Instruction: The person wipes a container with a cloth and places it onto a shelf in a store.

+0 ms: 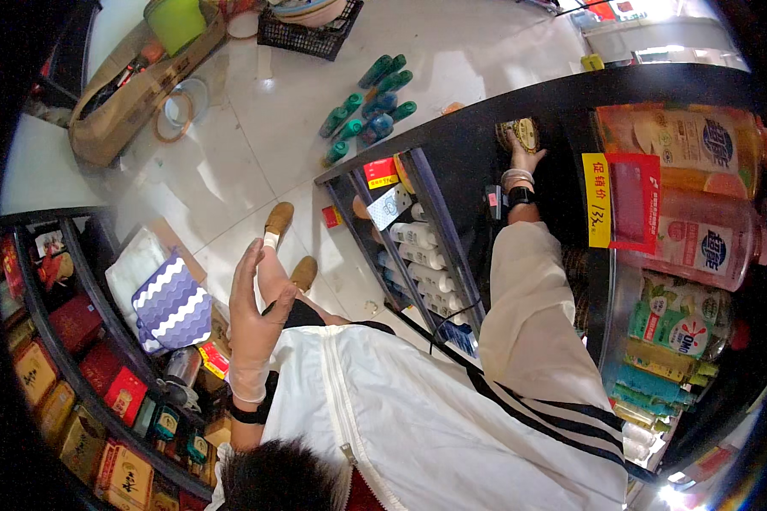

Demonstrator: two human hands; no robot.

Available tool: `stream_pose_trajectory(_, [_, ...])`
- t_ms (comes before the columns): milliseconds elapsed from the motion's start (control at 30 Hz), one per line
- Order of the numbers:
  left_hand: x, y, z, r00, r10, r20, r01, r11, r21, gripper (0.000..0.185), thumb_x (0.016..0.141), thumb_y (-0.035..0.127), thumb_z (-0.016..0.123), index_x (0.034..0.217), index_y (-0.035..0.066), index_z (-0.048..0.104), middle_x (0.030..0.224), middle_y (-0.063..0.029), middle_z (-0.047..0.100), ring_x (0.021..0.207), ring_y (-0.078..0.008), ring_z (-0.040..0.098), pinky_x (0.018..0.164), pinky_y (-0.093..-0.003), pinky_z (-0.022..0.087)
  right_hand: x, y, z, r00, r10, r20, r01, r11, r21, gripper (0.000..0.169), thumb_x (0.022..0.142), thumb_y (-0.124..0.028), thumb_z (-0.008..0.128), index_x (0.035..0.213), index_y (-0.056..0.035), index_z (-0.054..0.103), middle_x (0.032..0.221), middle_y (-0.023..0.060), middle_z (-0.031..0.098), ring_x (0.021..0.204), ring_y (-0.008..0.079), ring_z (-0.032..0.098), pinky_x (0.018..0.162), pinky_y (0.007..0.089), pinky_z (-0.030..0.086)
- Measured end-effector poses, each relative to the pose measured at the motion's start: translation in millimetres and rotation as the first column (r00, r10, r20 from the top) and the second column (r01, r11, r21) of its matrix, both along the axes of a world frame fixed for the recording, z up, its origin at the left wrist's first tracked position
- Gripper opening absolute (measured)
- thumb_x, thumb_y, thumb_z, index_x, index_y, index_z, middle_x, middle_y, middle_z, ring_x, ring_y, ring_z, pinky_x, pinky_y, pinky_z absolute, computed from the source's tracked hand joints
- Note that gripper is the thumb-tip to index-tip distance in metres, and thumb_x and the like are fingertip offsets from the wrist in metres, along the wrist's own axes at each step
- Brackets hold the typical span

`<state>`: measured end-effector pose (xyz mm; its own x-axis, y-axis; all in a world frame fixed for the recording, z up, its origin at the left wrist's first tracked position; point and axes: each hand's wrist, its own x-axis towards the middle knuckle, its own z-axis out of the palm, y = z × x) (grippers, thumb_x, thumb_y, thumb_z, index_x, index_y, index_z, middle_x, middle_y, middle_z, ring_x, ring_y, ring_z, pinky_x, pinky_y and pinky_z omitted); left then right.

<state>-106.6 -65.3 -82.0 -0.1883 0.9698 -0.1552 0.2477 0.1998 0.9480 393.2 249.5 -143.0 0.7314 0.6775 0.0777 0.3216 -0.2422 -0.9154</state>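
Note:
My right hand (pixel 528 155) is stretched out over a dark shelf (pixel 454 137). Its fingers grip a small gold-and-black patterned package (pixel 525 133) with a pale oval label; part of it lies behind the fingers. My left hand (pixel 255 316) is raised before my white jacket, thumb apart from the fingers, holding nothing. Thin clear gloves appear to cover both hands, and dark bands circle both wrists. Close to my right wrist is a small dark device (pixel 496 202) with a pink patch.
Large detergent bottles (pixel 697 239) line the right shelf behind a red-and-yellow price tag (pixel 620 203). Lower, white bottles (pixel 422 259) fill a rack. Several green bottles (pixel 351 129) stand on the tiled floor (pixel 243 137). Boxed goods (pixel 124 476) fill the left shelves. A black crate (pixel 307 29) stands beyond.

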Motion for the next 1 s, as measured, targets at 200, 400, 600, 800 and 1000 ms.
stream_pose_trajectory(200, [-1, 7, -5, 1.000, 0.011, -0.019, -0.011, 0.999, -0.033, 0.069, 0.081, 0.016, 0.073, 0.142, 0.008, 0.042, 0.142, -0.0124, 0.047, 0.128, -0.0271, 0.048, 0.108, -0.0401, 0.035, -10, 13, 15, 0.951, 0.010, 0.308, 0.078, 0.960, -0.270, 0.131, 0.058, -0.040, 0.091, 0.146, 0.0102, 0.010, 0.137, 0.0284, 0.045, 0.124, 0.0384, 0.049, 0.106, 0.0426, 0.038])
stream_pose_trajectory(400, [-6, 14, -8, 1.000, 0.023, -0.012, -0.024, 0.997, -0.071, 0.071, 0.080, 0.014, 0.071, 0.144, 0.011, 0.041, 0.142, -0.0105, 0.048, 0.127, -0.0260, 0.048, 0.108, -0.0416, 0.035, -5, 20, 16, 0.911, 0.019, 0.412, 0.090, 0.966, -0.243, 0.106, 0.064, -0.026, 0.085, 0.143, 0.0094, 0.022, 0.131, 0.0277, 0.047, 0.121, 0.0397, 0.048, 0.103, 0.0437, 0.040])
stream_pose_trajectory(600, [-10, 21, -11, 0.999, 0.003, -0.047, -0.006, 0.998, -0.061, 0.069, 0.081, 0.016, 0.070, 0.143, 0.012, 0.042, 0.142, -0.0110, 0.048, 0.127, -0.0261, 0.049, 0.107, -0.0415, 0.036, 25, 34, -12, 0.853, 0.074, 0.517, 0.058, 0.971, -0.234, 0.088, 0.065, -0.014, 0.074, 0.140, 0.0029, 0.033, 0.127, 0.0270, 0.041, 0.112, 0.0433, 0.049, 0.097, 0.0462, 0.044])
stream_pose_trajectory(800, [-14, 24, -13, 0.999, 0.004, -0.052, -0.007, 0.998, -0.056, 0.070, 0.081, 0.020, 0.071, 0.144, 0.012, 0.041, 0.141, -0.0113, 0.049, 0.125, -0.0264, 0.050, 0.105, -0.0414, 0.037, 27, 38, -23, 0.820, 0.080, 0.566, 0.099, 0.955, -0.279, 0.081, 0.067, -0.012, 0.069, 0.139, 0.0026, 0.035, 0.124, 0.0289, 0.041, 0.108, 0.0448, 0.050, 0.094, 0.0476, 0.046])
stream_pose_trajectory(1000, [-12, 22, -16, 1.000, 0.017, -0.023, -0.019, 0.997, -0.072, 0.071, 0.081, 0.021, 0.072, 0.145, 0.011, 0.040, 0.142, -0.0113, 0.049, 0.126, -0.0261, 0.050, 0.106, -0.0407, 0.037, 29, 39, -25, 0.796, 0.104, 0.596, 0.110, 0.944, -0.311, 0.077, 0.069, -0.015, 0.068, 0.137, 0.0033, 0.036, 0.123, 0.0309, 0.042, 0.108, 0.0462, 0.050, 0.093, 0.0486, 0.046])
